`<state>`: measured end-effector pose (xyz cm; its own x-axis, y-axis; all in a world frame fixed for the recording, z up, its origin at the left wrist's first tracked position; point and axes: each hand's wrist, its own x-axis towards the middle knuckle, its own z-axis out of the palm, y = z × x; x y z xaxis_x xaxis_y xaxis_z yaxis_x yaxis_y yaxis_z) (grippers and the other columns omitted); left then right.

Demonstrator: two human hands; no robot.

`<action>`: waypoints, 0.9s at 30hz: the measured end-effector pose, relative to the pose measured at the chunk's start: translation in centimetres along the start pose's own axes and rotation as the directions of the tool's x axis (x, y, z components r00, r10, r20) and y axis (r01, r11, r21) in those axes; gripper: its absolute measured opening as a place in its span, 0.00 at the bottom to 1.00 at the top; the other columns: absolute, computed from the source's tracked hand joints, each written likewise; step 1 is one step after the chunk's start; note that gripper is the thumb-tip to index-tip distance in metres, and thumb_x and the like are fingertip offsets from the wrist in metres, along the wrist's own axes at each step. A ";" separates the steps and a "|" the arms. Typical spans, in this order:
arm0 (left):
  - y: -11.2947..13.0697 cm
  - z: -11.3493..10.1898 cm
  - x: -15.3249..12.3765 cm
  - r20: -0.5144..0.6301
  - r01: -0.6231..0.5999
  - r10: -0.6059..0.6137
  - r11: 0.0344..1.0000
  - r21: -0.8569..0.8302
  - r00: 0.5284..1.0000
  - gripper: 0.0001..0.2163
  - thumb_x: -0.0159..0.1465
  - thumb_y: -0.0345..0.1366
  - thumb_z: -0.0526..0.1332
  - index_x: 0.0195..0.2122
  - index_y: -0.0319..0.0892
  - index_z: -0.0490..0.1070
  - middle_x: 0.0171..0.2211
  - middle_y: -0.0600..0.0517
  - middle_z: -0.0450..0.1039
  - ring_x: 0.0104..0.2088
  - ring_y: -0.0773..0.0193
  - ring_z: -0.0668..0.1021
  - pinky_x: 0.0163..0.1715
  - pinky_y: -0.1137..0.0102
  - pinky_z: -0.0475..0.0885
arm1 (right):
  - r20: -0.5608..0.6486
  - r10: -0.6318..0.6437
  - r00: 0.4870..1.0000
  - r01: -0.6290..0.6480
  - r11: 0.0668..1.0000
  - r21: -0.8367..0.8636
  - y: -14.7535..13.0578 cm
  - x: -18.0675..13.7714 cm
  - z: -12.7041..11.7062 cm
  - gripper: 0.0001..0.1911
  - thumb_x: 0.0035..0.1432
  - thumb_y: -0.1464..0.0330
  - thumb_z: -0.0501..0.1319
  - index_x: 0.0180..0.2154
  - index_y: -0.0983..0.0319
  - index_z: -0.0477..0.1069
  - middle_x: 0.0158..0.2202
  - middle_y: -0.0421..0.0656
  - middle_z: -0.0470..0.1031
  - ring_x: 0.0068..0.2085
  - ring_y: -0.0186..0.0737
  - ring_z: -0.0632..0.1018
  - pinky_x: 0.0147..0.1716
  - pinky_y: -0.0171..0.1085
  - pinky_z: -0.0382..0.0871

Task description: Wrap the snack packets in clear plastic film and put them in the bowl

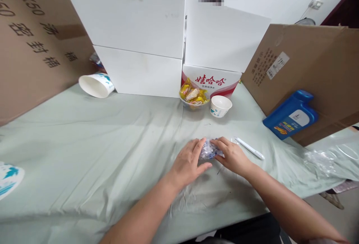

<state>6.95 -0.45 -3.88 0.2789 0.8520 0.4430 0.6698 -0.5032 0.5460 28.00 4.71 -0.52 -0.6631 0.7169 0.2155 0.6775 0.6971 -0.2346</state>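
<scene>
Both of my hands meet on a small clear plastic packet with blue print (208,149) that lies on the pale green tablecloth (112,150). My left hand (188,163) rests on the packet's left side, fingers curled over it and thumb on the cloth. My right hand (231,156) pinches the packet's right end between thumb and fingers. A white pen-like stick (249,148) lies just right of my right hand.
A white paper cup (220,106) and a clear bowl of yellow-wrapped snacks (194,95) stand behind the hands. A tipped cup (97,84) lies at left. White boxes (134,30), brown cartons (308,68), a blue bottle (291,115) and crumpled clear plastic (318,159) surround the table.
</scene>
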 end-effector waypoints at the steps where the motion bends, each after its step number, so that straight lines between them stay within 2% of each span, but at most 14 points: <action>1: 0.1 -0.1 0.1 -0.010 0.024 -0.024 1.000 0.011 1.000 0.32 0.60 0.38 0.65 0.63 0.45 0.55 0.54 0.43 0.69 0.53 0.49 0.71 0.52 0.53 0.70 | 0.000 -0.009 1.000 0.009 1.000 0.004 -0.5 -0.2 -0.4 0.19 0.58 0.72 0.61 0.52 0.61 0.68 0.43 0.49 0.74 0.41 0.46 0.77 0.39 0.44 0.73; 4: 0.3 -0.3 0.3 -0.035 0.086 -0.087 0.996 -0.010 0.996 0.14 0.60 0.27 0.59 0.46 0.44 0.71 0.43 0.47 0.74 0.46 0.53 0.74 0.48 0.58 0.71 | 0.017 -0.109 0.994 0.109 0.993 0.046 -1.3 -0.5 -1.6 0.09 0.59 0.72 0.61 0.42 0.59 0.73 0.34 0.45 0.75 0.39 0.45 0.75 0.39 0.43 0.71; 6: 0.2 -0.5 0.5 -0.096 0.136 -0.147 0.984 -0.112 0.985 0.10 0.59 0.24 0.55 0.38 0.43 0.72 0.39 0.48 0.74 0.43 0.57 0.75 0.45 0.62 0.71 | 0.011 -0.149 0.989 0.147 0.984 0.099 -1.2 -0.5 -2.4 0.08 0.60 0.74 0.59 0.40 0.59 0.73 0.34 0.45 0.76 0.39 0.44 0.75 0.40 0.43 0.70; 8: 0.0 -0.6 0.6 -0.159 0.239 -0.286 0.935 -0.262 0.945 0.07 0.59 0.26 0.55 0.34 0.42 0.70 0.35 0.50 0.74 0.37 0.61 0.76 0.41 0.66 0.71 | -0.045 -0.109 0.993 0.115 0.980 0.165 -0.4 -0.1 -3.0 0.10 0.61 0.75 0.56 0.41 0.59 0.73 0.36 0.45 0.76 0.39 0.41 0.76 0.39 0.41 0.70; 11: -0.7 -0.9 0.8 -0.164 0.412 -0.554 0.757 -0.508 0.816 0.02 0.59 0.34 0.58 0.33 0.43 0.66 0.30 0.54 0.73 0.30 0.64 0.75 0.33 0.69 0.70 | -0.194 0.030 0.981 0.010 0.979 0.202 1.3 1.3 -3.8 0.11 0.61 0.74 0.54 0.43 0.59 0.72 0.37 0.44 0.77 0.38 0.40 0.77 0.37 0.39 0.72; 13: -1.3 -0.9 1.0 -0.156 0.439 -0.676 0.619 -0.651 0.721 0.06 0.58 0.37 0.59 0.34 0.43 0.65 0.30 0.54 0.72 0.29 0.65 0.75 0.31 0.71 0.69 | -0.308 0.095 0.946 -0.059 0.990 0.125 2.3 2.5 -4.3 0.10 0.61 0.72 0.55 0.41 0.59 0.72 0.35 0.44 0.77 0.38 0.43 0.78 0.38 0.41 0.72; 15: -2.0 -1.0 1.2 -0.190 0.419 -0.737 0.554 -0.720 0.648 0.08 0.56 0.37 0.60 0.36 0.43 0.65 0.32 0.54 0.71 0.29 0.65 0.76 0.30 0.71 0.69 | -0.418 0.094 0.903 -0.099 0.995 0.010 2.6 3.4 -4.8 0.09 0.60 0.71 0.56 0.40 0.59 0.73 0.37 0.46 0.77 0.41 0.46 0.77 0.42 0.46 0.72; 17: -2.5 -1.4 1.3 -0.296 0.399 -0.744 0.598 -0.695 0.599 0.10 0.55 0.35 0.61 0.38 0.43 0.65 0.35 0.53 0.71 0.32 0.65 0.76 0.31 0.71 0.70 | -0.505 0.034 0.862 -0.068 0.996 -0.050 1.8 3.6 -5.2 0.09 0.61 0.70 0.56 0.40 0.58 0.73 0.40 0.47 0.77 0.43 0.48 0.76 0.43 0.48 0.71; 19: -2.5 -2.2 1.2 -0.482 0.353 -0.654 0.738 -0.575 0.582 0.10 0.56 0.33 0.61 0.40 0.43 0.65 0.38 0.51 0.71 0.35 0.65 0.75 0.34 0.70 0.70 | -0.529 -0.058 0.847 0.054 0.998 -0.023 0.3 2.9 -5.3 0.09 0.63 0.70 0.55 0.43 0.58 0.72 0.39 0.47 0.77 0.41 0.45 0.77 0.41 0.45 0.72; 21: -1.9 -3.1 0.9 -0.653 0.219 -0.414 0.906 -0.363 0.634 0.08 0.58 0.31 0.59 0.39 0.43 0.66 0.37 0.51 0.70 0.36 0.64 0.74 0.37 0.69 0.70 | -0.438 -0.183 0.880 0.225 0.973 0.045 -1.4 1.9 -5.1 0.09 0.64 0.70 0.55 0.44 0.58 0.71 0.36 0.45 0.77 0.36 0.41 0.77 0.35 0.40 0.72; 22: -1.5 -3.5 0.8 -0.680 0.116 -0.248 0.965 -0.235 0.690 0.06 0.59 0.29 0.58 0.38 0.43 0.66 0.36 0.52 0.70 0.36 0.64 0.74 0.37 0.68 0.71 | -0.353 -0.242 0.904 0.286 0.955 0.079 -2.0 1.5 -4.9 0.09 0.64 0.70 0.55 0.44 0.58 0.71 0.34 0.45 0.77 0.34 0.39 0.77 0.33 0.38 0.72; 23: -1.1 -3.8 0.7 -0.652 0.006 -0.079 0.993 -0.114 0.754 0.06 0.61 0.28 0.57 0.38 0.44 0.66 0.35 0.52 0.71 0.36 0.64 0.74 0.38 0.68 0.71 | -0.261 -0.280 0.924 0.315 0.943 0.106 -2.4 1.3 -4.5 0.08 0.65 0.69 0.55 0.44 0.59 0.71 0.33 0.44 0.77 0.33 0.38 0.77 0.33 0.37 0.71; 25: -0.5 -3.9 0.7 -0.474 -0.142 0.153 0.988 0.060 0.867 0.09 0.62 0.26 0.55 0.41 0.43 0.68 0.37 0.50 0.73 0.41 0.61 0.75 0.43 0.65 0.71 | -0.130 -0.246 0.960 0.261 0.958 0.117 -2.2 1.4 -3.7 0.09 0.66 0.67 0.53 0.43 0.60 0.71 0.36 0.46 0.78 0.37 0.40 0.78 0.38 0.39 0.72; 27: -0.4 -3.4 0.7 -0.271 -0.122 0.170 0.975 0.185 0.948 0.13 0.64 0.27 0.55 0.49 0.42 0.67 0.45 0.45 0.75 0.50 0.54 0.74 0.51 0.56 0.68 | -0.085 -0.069 0.994 0.076 0.993 0.091 -1.2 1.9 -3.0 0.13 0.67 0.64 0.52 0.45 0.61 0.71 0.43 0.49 0.78 0.45 0.45 0.77 0.45 0.44 0.71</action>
<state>4.56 -0.12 -1.40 0.1919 0.6827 0.7051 0.7467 -0.5678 0.3466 26.89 5.25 2.96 -0.6787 0.6655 0.3106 0.5929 0.7461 -0.3028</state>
